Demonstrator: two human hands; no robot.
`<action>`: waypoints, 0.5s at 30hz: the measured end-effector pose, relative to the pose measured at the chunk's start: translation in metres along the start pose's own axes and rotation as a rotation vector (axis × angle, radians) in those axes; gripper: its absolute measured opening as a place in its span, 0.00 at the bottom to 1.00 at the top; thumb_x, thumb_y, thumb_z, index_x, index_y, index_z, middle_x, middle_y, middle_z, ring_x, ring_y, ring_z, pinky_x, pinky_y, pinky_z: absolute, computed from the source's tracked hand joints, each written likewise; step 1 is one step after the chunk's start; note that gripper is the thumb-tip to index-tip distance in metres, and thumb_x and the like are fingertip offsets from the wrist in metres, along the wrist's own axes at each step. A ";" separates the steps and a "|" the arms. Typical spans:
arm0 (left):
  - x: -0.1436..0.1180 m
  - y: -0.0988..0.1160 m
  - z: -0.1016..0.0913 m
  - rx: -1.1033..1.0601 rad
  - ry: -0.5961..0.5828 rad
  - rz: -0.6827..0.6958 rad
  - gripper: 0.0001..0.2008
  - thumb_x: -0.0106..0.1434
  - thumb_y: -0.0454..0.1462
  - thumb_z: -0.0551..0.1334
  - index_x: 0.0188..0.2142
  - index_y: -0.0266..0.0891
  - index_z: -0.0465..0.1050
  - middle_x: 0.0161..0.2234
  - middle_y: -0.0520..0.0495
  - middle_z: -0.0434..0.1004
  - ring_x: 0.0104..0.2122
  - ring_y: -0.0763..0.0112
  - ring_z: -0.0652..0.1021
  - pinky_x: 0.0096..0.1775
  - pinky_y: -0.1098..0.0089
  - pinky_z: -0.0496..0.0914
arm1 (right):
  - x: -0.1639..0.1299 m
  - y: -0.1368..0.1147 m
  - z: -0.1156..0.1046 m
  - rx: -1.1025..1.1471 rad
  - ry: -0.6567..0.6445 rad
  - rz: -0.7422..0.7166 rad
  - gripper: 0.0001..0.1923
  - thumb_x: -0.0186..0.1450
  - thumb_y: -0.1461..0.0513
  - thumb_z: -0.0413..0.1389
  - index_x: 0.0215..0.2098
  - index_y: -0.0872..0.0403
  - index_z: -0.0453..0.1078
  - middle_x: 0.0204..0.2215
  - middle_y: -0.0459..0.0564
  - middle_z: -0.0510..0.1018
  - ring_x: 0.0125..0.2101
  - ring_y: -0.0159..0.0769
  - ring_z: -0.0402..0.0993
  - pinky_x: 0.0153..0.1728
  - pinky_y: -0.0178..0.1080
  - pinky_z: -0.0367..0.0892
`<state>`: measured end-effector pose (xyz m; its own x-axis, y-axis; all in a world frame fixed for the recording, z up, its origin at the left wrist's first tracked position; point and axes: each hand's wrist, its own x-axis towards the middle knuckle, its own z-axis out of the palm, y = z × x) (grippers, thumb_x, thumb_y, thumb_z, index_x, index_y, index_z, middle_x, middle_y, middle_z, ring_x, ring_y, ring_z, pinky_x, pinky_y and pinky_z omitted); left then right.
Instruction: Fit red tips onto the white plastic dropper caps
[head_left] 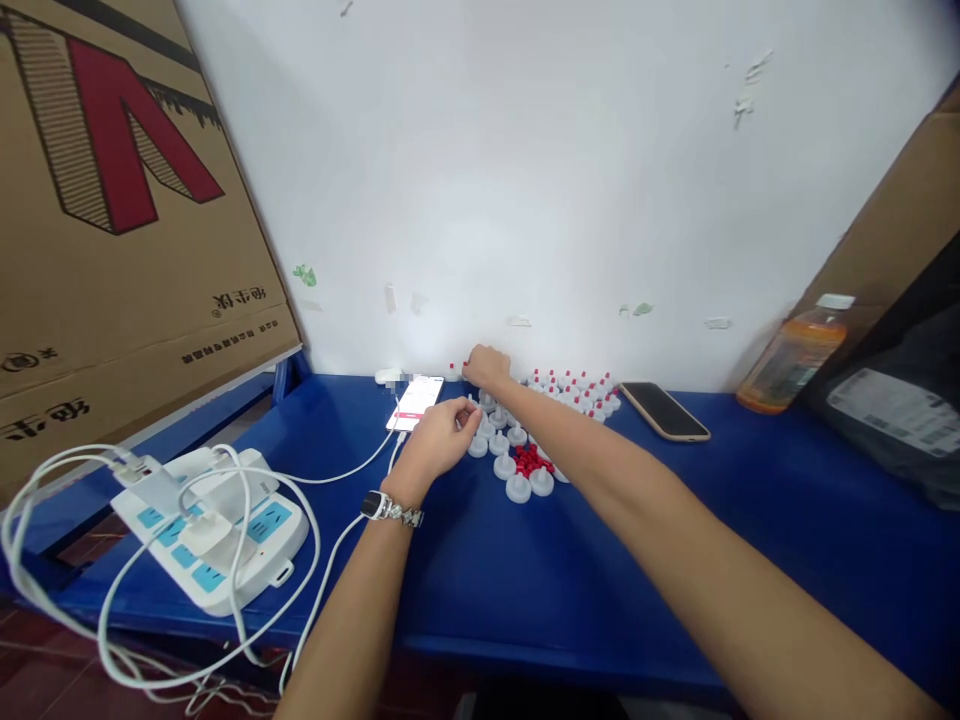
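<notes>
My left hand (448,437), with a watch on its wrist, is closed in a pinch at the left edge of a group of white nozzle caps (517,487). Whatever its fingertips hold is too small to make out. Farther back, by the wall, my right hand (487,368) is curled closed beside small red tips (452,366); its fingers hide what they grip. Loose red tips (531,462) lie in a pile among the bare white caps. Behind my right forearm stand several white caps with red tips on them (577,390).
A lit phone (417,402) on a cable lies left of my hands, and a dark phone (664,411) lies to the right. A power strip (217,530) with looping white cables covers the left end. An orange drink bottle (795,355) leans at the right. Cardboard (135,280) stands at left.
</notes>
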<state>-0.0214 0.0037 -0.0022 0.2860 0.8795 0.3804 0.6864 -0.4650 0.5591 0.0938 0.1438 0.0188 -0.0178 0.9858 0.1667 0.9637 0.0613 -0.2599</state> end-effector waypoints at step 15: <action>-0.008 0.060 0.022 -0.079 0.124 0.178 0.14 0.71 0.48 0.52 0.40 0.41 0.66 0.36 0.48 0.74 0.35 0.68 0.73 0.36 0.68 0.65 | -0.168 0.100 -0.046 0.646 0.351 -0.465 0.07 0.65 0.61 0.53 0.40 0.51 0.71 0.37 0.47 0.80 0.32 0.34 0.75 0.37 0.37 0.68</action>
<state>0.0321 -0.0293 0.0122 0.3107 0.7659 0.5630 0.5766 -0.6227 0.5289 0.2057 -0.0230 0.0083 -0.1861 0.7403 0.6460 0.5373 0.6272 -0.5639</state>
